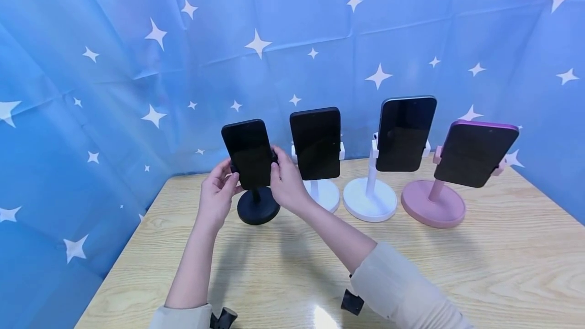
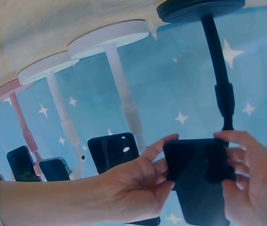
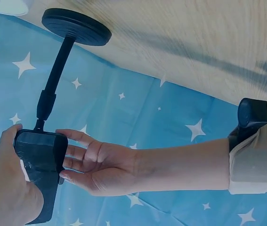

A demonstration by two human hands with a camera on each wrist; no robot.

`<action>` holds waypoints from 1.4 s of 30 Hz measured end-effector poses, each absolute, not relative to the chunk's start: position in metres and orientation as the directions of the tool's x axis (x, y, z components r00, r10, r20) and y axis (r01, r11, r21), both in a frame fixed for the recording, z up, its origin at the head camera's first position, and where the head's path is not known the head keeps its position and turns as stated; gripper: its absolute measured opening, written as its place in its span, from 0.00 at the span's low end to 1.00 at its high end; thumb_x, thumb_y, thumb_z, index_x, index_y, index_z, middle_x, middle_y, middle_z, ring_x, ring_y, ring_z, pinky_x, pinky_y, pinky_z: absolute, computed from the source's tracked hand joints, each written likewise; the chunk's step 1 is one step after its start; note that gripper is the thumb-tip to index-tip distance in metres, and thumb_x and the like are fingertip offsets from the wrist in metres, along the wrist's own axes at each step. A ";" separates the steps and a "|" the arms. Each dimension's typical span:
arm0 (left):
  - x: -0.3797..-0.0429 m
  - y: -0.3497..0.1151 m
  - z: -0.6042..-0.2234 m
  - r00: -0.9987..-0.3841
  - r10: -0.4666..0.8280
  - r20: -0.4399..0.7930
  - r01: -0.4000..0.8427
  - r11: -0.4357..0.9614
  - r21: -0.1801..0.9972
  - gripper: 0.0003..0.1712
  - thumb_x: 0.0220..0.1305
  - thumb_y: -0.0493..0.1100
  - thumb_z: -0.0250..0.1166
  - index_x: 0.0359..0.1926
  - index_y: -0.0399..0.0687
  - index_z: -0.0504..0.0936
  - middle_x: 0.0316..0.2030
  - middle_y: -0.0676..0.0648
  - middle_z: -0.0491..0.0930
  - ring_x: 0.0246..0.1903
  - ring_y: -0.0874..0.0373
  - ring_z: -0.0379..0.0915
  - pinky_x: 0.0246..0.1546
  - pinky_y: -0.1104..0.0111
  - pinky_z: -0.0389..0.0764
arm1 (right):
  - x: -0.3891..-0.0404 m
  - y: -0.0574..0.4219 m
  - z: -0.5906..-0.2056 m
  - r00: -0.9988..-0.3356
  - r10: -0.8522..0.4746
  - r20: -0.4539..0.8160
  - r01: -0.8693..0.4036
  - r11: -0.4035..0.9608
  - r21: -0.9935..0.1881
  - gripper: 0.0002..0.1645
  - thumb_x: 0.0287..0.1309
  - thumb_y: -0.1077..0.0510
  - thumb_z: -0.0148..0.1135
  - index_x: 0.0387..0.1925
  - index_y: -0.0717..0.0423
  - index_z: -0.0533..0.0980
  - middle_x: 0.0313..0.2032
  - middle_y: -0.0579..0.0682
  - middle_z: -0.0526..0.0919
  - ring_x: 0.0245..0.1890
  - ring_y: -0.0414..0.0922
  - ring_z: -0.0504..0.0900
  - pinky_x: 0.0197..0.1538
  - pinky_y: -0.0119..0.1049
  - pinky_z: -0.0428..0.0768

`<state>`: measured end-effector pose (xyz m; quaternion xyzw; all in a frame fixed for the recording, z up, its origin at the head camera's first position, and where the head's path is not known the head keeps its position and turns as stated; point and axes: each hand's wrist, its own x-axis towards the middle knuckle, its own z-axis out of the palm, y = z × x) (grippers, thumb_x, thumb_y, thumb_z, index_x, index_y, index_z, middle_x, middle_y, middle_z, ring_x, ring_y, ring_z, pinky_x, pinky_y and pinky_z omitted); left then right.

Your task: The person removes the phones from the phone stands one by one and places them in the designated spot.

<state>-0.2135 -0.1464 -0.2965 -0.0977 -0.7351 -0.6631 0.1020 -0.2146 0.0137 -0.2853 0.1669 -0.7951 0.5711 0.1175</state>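
Observation:
A black smartphone (image 1: 248, 154) stands upright in a black phone stand (image 1: 258, 208) at the left of the row. My left hand (image 1: 218, 192) grips the phone's left side, thumb at the front edge and fingers reaching behind. On the opposite side, my right hand (image 1: 288, 182) grips the edge beside the stand's clamp. Seen from below in the left wrist view, both hands flank the phone (image 2: 197, 188) at its lower end, under the stand's pole (image 2: 218, 70). The right wrist view has the left fingers (image 3: 79, 153) along the phone's side; the hands partly hide the clamp arms.
To the right stand two white phone stands (image 1: 370, 199) and a pink phone stand (image 1: 433, 204), each holding a phone. The nearest of these phones (image 1: 316, 143) is close to my right hand. A blue star-patterned cloth (image 1: 292, 24) hangs behind the wooden table (image 1: 283, 278).

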 end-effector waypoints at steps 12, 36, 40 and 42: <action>-0.203 -0.149 -0.301 -0.931 0.067 0.358 0.364 0.146 0.920 0.19 0.66 0.27 0.46 0.58 0.34 0.67 0.49 0.41 0.70 0.42 0.69 0.74 0.40 0.74 0.78 | -0.200 0.025 -0.287 -0.871 -0.242 0.428 -0.490 0.360 -0.794 0.21 0.67 0.67 0.39 0.60 0.67 0.58 0.56 0.62 0.69 0.53 0.52 0.73 0.55 0.43 0.73; -0.184 -0.149 -0.309 -0.806 0.171 0.566 0.590 0.153 0.793 0.13 0.60 0.21 0.49 0.46 0.25 0.66 0.41 0.49 0.69 0.39 0.70 0.75 0.37 0.76 0.78 | -0.187 0.043 -0.295 -0.736 -0.346 0.582 -0.676 0.402 -0.617 0.18 0.63 0.71 0.45 0.54 0.69 0.63 0.47 0.61 0.73 0.43 0.49 0.78 0.47 0.38 0.78; -0.180 -0.147 -0.309 -0.791 0.197 0.580 0.609 0.150 0.779 0.12 0.60 0.21 0.49 0.46 0.25 0.66 0.42 0.51 0.70 0.40 0.70 0.75 0.37 0.75 0.78 | -0.183 0.048 -0.295 -0.713 -0.337 0.615 -0.699 0.402 -0.591 0.18 0.61 0.72 0.47 0.53 0.70 0.64 0.45 0.61 0.74 0.41 0.50 0.78 0.45 0.38 0.79; -0.177 -0.146 -0.309 -0.787 0.209 0.581 0.613 0.153 0.775 0.12 0.60 0.21 0.49 0.46 0.26 0.66 0.42 0.52 0.70 0.40 0.69 0.75 0.37 0.75 0.79 | -0.180 0.050 -0.295 -0.697 -0.334 0.634 -0.715 0.390 -0.580 0.18 0.60 0.73 0.48 0.52 0.71 0.65 0.45 0.61 0.74 0.40 0.50 0.79 0.45 0.38 0.79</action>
